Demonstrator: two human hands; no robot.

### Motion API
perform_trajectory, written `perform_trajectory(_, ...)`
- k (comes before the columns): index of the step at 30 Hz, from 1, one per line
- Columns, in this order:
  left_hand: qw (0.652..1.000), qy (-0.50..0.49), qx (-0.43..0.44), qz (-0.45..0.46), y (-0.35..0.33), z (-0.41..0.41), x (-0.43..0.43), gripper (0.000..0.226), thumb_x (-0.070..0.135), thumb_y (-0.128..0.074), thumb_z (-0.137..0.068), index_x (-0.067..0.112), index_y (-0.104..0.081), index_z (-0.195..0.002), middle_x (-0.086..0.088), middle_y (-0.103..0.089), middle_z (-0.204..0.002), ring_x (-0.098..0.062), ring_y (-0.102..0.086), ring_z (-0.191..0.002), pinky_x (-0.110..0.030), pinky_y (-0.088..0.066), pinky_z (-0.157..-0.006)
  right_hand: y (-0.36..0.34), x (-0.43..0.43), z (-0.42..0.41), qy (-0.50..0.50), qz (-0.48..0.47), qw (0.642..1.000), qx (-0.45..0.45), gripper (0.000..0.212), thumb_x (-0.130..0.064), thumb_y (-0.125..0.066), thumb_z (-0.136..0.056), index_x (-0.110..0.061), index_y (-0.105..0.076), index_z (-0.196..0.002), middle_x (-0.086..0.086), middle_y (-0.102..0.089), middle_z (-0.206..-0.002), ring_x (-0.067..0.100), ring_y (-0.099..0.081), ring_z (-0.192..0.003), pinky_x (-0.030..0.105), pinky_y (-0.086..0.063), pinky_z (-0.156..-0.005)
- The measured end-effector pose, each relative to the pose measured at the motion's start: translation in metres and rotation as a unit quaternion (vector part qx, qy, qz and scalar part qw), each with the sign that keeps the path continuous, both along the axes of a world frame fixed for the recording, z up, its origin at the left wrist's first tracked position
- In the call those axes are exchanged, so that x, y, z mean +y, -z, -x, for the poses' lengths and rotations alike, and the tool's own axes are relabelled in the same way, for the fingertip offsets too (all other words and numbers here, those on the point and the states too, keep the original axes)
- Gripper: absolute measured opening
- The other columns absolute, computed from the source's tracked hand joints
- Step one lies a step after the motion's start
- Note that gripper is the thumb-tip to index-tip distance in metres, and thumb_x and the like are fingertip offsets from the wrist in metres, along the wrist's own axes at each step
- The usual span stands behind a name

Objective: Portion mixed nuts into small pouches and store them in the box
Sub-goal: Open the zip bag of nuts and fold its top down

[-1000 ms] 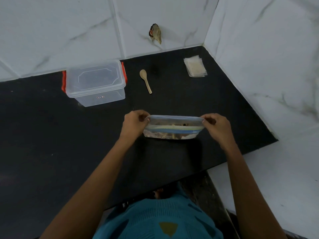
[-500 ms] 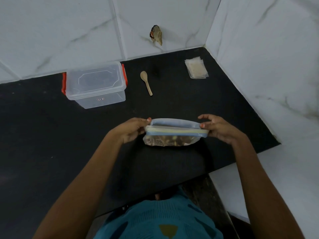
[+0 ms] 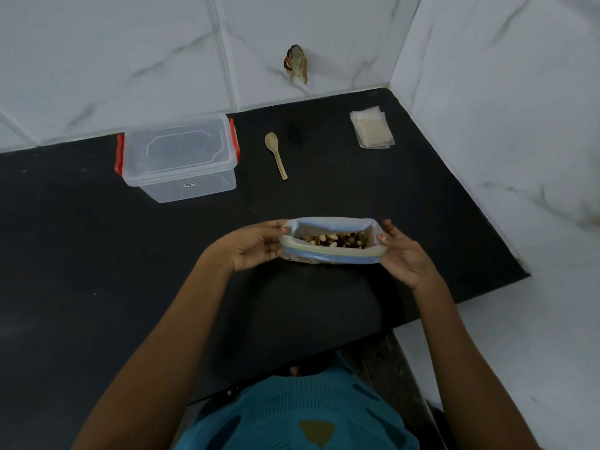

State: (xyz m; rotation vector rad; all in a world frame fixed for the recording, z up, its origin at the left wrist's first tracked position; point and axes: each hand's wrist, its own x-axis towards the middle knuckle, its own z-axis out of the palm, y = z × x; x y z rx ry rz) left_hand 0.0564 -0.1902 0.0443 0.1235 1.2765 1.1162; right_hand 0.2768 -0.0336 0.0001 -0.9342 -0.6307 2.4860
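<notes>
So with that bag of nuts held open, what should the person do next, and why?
Probably free the right hand and fetch the spoon, leaving the left hand holding the bag. Its mouth is spread open with nuts showing, while the spoon, small pouches and lidded box sit untouched.

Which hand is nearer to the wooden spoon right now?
Left. The left hand grips the left end of the nut bag, with the wooden spoon lying just beyond it; the right hand grips the bag's right end, farther off sideways.
</notes>
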Motion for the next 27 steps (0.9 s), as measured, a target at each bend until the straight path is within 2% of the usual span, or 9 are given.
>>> perform_trajectory(2, 0.997, 0.011, 0.073, 0.035, 0.001, 0.0, 0.003, 0.016, 0.007, -0.05, -0.091, 0.012, -0.059, -0.102, -0.009, -0.058, -0.101, -0.015, -0.057, -0.089, -0.027, -0.049, -0.081, -0.006, 0.0, -0.001, -0.008, -0.02, 0.999, -0.04, 0.07, 0.002, -0.09, -0.031, -0.016, -0.055, -0.09, 0.007, -0.066, -0.094, 0.02, -0.062, -0.093, 0.038, -0.053, -0.083)
perform_trajectory(6, 0.987, -0.02, 0.137, 0.087, 0.005, -0.004, 0.003, 0.014, 0.011, -0.059, -0.086, 0.002, -0.06, -0.096, -0.01, -0.062, -0.092, -0.014, -0.061, -0.084, -0.021, -0.055, -0.068, -0.023, -0.005, -0.002, -0.055, -0.162, 0.952, -0.256, 0.023, 0.002, -0.058, -0.083, -0.01, -0.055, -0.102, 0.008, -0.06, -0.106, 0.016, -0.06, -0.095, 0.028, -0.052, -0.077)
perform_trajectory(10, 0.968, 0.018, 0.216, 0.13, 0.006, -0.01, 0.001, 0.013, 0.016, -0.057, -0.089, 0.005, -0.061, -0.093, -0.007, -0.06, -0.082, -0.012, -0.057, -0.071, -0.02, -0.05, -0.061, -0.028, -0.01, -0.007, -0.129, -0.208, 0.886, -0.393, 0.016, -0.02, -0.061, -0.086, -0.007, -0.06, -0.097, 0.008, -0.062, -0.098, 0.015, -0.06, -0.089, 0.023, -0.05, -0.07)
perform_trajectory(13, 0.972, -0.01, 0.195, 0.13, 0.005, -0.011, 0.002, 0.01, 0.012, -0.055, -0.09, 0.006, -0.061, -0.096, -0.008, -0.06, -0.087, -0.013, -0.058, -0.075, -0.021, -0.051, -0.062, -0.029, -0.009, -0.007, -0.11, -0.131, 0.922, -0.346, 0.014, -0.017, -0.058, -0.088, -0.006, -0.058, -0.096, 0.008, -0.061, -0.094, 0.014, -0.059, -0.085, 0.023, -0.052, -0.067)
perform_trajectory(16, 0.985, -0.109, 0.083, 0.103, 0.009, -0.014, 0.001, 0.012, 0.007, -0.054, -0.09, 0.004, -0.059, -0.1, -0.01, -0.06, -0.087, -0.015, -0.059, -0.078, -0.026, -0.056, -0.066, -0.022, -0.008, -0.006, -0.045, -0.019, 0.964, -0.261, 0.004, -0.014, -0.056, -0.088, -0.01, -0.056, -0.088, 0.006, -0.059, -0.09, 0.013, -0.057, -0.082, 0.023, -0.056, -0.058)
perform_trajectory(19, 0.972, -0.218, -0.068, 0.052, 0.02, -0.02, 0.0, 0.007, 0.007, -0.053, -0.09, 0.006, -0.059, -0.093, -0.012, -0.061, -0.09, -0.018, -0.06, -0.082, -0.024, -0.058, -0.059, -0.008, -0.009, -0.008, 0.019, 0.055, 0.988, -0.144, 0.041, -0.01, -0.087, -0.049, -0.009, -0.063, -0.081, 0.007, -0.068, -0.079, 0.017, -0.067, -0.075, 0.026, -0.057, -0.053)
perform_trajectory(21, 0.951, -0.281, -0.128, 0.028, 0.027, -0.024, -0.001, 0.008, 0.011, -0.052, -0.091, 0.007, -0.058, -0.088, -0.01, -0.06, -0.088, -0.015, -0.061, -0.077, -0.02, -0.056, -0.054, -0.005, -0.013, -0.008, 0.032, 0.069, 0.991, -0.107, 0.054, -0.007, -0.091, -0.032, -0.008, -0.066, -0.08, 0.008, -0.071, -0.075, 0.017, -0.068, -0.074, 0.029, -0.058, -0.056)
perform_trajectory(25, 0.943, -0.301, -0.145, 0.009, 0.029, -0.032, -0.001, 0.013, 0.02, -0.052, -0.092, 0.012, -0.06, -0.087, -0.001, -0.057, -0.085, -0.01, -0.057, -0.079, -0.022, -0.048, -0.071, -0.008, -0.02, -0.003, 0.061, 0.107, 0.986, -0.11, 0.014, 0.001, -0.06, -0.076, -0.009, -0.061, -0.087, 0.008, -0.062, -0.095, 0.016, -0.059, -0.089, 0.03, -0.05, -0.079)
perform_trajectory(27, 0.952, -0.273, -0.136, 0.015, 0.024, -0.032, -0.002, 0.014, 0.025, -0.057, -0.089, 0.012, -0.061, -0.092, -0.002, -0.057, -0.086, -0.012, -0.054, -0.084, -0.023, -0.045, -0.076, -0.012, -0.02, -0.001, 0.069, 0.114, 0.984, -0.122, 0.014, -0.003, -0.046, -0.087, -0.01, -0.057, -0.091, 0.007, -0.059, -0.097, 0.016, -0.054, -0.092, 0.03, -0.043, -0.083)
